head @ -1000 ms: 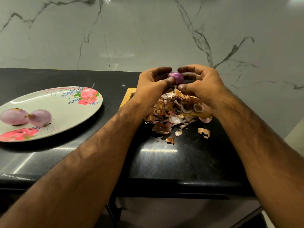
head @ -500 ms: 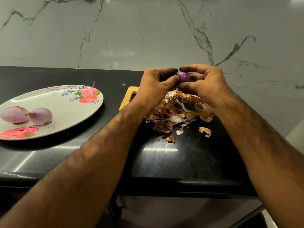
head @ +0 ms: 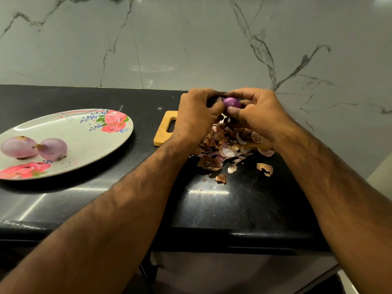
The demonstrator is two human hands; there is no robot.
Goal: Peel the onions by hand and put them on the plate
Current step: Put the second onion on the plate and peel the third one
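A small purple onion [head: 231, 102] is held between both my hands above a heap of brown and pink onion peels [head: 220, 149]. My left hand [head: 197, 113] grips it from the left with curled fingers and thumb. My right hand [head: 258, 115] pinches it from the right, thumb below. On the left, a floral oval plate [head: 89, 132] holds two peeled pale-purple onions [head: 52, 149] [head: 18, 147] lying side by side near its left end.
A wooden cutting board [head: 164, 128] with a handle hole lies under the peels, mostly hidden. Loose peel scraps [head: 264, 169] are scattered on the black counter [head: 212, 204]. A marble wall stands behind. The counter's front edge runs just below my forearms.
Both hands have stayed over the peel heap; the onion has turned slightly between my fingers, with more of its purple surface showing.
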